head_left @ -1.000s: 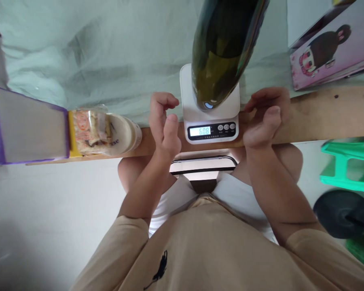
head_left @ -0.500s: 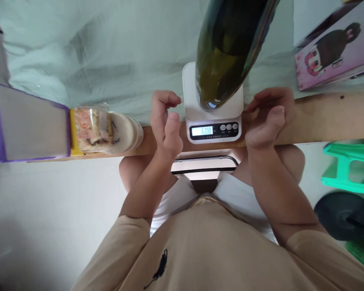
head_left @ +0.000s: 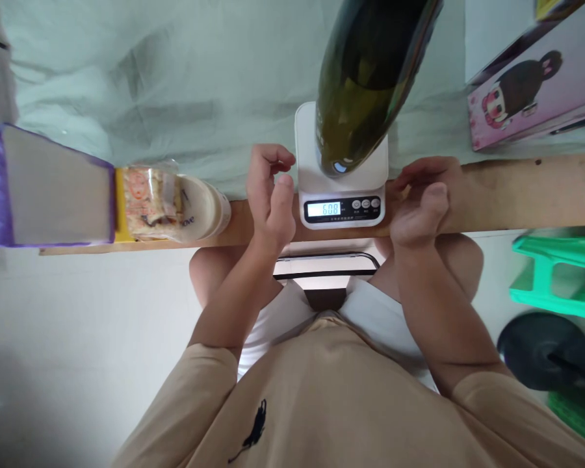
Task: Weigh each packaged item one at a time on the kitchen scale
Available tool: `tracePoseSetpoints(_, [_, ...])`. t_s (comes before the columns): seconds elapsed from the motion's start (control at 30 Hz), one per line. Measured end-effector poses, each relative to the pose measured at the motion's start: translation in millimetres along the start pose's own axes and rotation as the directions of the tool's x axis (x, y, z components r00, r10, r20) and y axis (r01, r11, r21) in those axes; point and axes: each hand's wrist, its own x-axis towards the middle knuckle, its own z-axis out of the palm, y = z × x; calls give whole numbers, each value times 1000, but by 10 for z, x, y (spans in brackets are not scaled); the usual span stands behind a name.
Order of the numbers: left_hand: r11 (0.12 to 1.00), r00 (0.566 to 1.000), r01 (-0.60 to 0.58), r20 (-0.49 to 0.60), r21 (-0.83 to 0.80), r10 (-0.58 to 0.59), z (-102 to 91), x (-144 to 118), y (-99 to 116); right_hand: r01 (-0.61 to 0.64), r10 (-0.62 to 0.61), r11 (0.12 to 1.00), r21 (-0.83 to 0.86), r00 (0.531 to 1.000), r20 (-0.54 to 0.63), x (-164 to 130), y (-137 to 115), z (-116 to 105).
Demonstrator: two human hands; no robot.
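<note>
A dark green glass bottle (head_left: 365, 78) stands upright on a white kitchen scale (head_left: 341, 185), whose lit display reads 608; the scale sits at the near edge of a table (head_left: 517, 192) with a bare wooden front strip and pale green cloth (head_left: 151, 84) behind. The left hand (head_left: 270, 195) hangs just beside the scale's left side, fingers loosely curled and empty, touching nothing. The right hand (head_left: 424, 201) rests near the scale's right side on the wooden edge, fingers half bent, also empty. Open cloth lies behind and left of the bottle. Along the edge to the left stand a white jar (head_left: 202, 211), a clear snack packet (head_left: 146, 205) against it, and a purple box (head_left: 43, 188). A pink box with a cartoon figure (head_left: 536, 91) lies at far right. The bottle's top runs out of view, and the scale's button labels are too small to read.
</note>
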Motion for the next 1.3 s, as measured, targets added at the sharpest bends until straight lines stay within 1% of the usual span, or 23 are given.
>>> tracePoseSetpoints(0.03, [1000, 1000, -5, 4, 5, 5, -1, 1, -1, 51, -49, 998, 28, 998, -46, 25, 29, -3])
tracePoseSetpoints(0.1, [1000, 1000, -20, 15, 12, 20, -3, 10, -15, 177, -162, 979, 97, 976, -148, 76, 81, -3])
tracePoseSetpoints(0.17, [999, 998, -31, 55, 30, 30, -2, 33, -44, 232, -202, 962, 143, 960, -195, 110, 106, 5])
tracePoseSetpoints(0.23, [996, 990, -44, 137, 75, 33, 4, 67, -87, 225, -195, 962, 157, 963, -186, 114, 98, 18])
tracePoseSetpoints(0.3, [989, 968, -83, 244, 123, 51, 19, 104, -126, 203, -177, 967, 156, 970, -166, 92, 65, 31])
tracePoseSetpoints(0.37, [987, 951, -101, 305, 125, 58, 48, 138, -139, 177, -155, 973, 147, 976, -152, 58, 22, 43])
tracePoseSetpoints(0.4, [990, 950, -84, 310, 113, 45, 68, 153, -129, 171, -150, 975, 141, 977, -150, 41, 1, 49])
tracePoseSetpoints(0.5, [998, 960, 1, 279, 63, -19, 143, 197, -42, 172, -152, 977, 128, 977, -147, 15, -59, 73])
tracePoseSetpoints(0.53, [998, 961, 12, 275, 57, -27, 172, 214, -5, 172, -155, 977, 128, 979, -133, 20, -81, 85])
tracePoseSetpoints(0.6, [997, 961, -12, 276, 73, -9, 231, 248, 58, 176, -166, 973, 146, 983, -79, 54, -126, 121])
tracePoseSetpoints(0.67, [990, 961, -75, 275, 121, 39, 290, 277, 91, 190, -200, 962, 197, 979, 33, 116, -172, 178])
tracePoseSetpoints(0.77, [964, 954, -153, 288, 217, 87, 351, 298, 89, 196, -273, 930, 312, 935, 228, 216, -221, 307])
tracePoseSetpoints(0.8, [956, 951, -167, 295, 242, 91, 358, 300, 84, 186, -289, 919, 347, 918, 272, 239, -231, 357])
tracePoseSetpoints(0.87, [946, 948, -176, 307, 271, 88, 343, 303, 89, 167, -312, 892, 421, 899, 306, 252, -252, 462])
tracePoseSetpoints(0.97, [953, 949, -155, 309, 262, 69, 244, 333, 197, 153, -330, 861, 485, 894, 304, 179, -315, 597])
tracePoseSetpoints(1.03, [957, 938, -110, 347, 267, 11, 125, 374, 367, 135, -308, 863, 487, 904, 296, 78, -377, 653])
tracePoseSetpoints(1.1, [938, 900, -52, 422, 343, -104, -35, 413, 597, 79, -236, 877, 474, 930, 283, -43, -427, 676])
tracePoseSetpoints(1.17, [885, 836, -44, 502, 463, -221, -222, 430, 828, 15, -152, 890, 456, 952, 264, -158, -443, 677])
tracePoseSetpoints(1.23, [840, 785, -90, 557, 535, -271, -416, 415, 1001, -24, -100, 908, 418, 957, 273, -244, -431, 671])
tracePoseSetpoints(1.27, [829, 773, -111, 571, 549, -275, -508, 399, 1056, -23, -100, 917, 397, 953, 285, -273, -424, 671])
tracePoseSetpoints(1.3, [821, 771, -121, 574, 557, -276, -593, 383, 1091, -11, -112, 926, 378, 947, 301, -294, -423, 676])
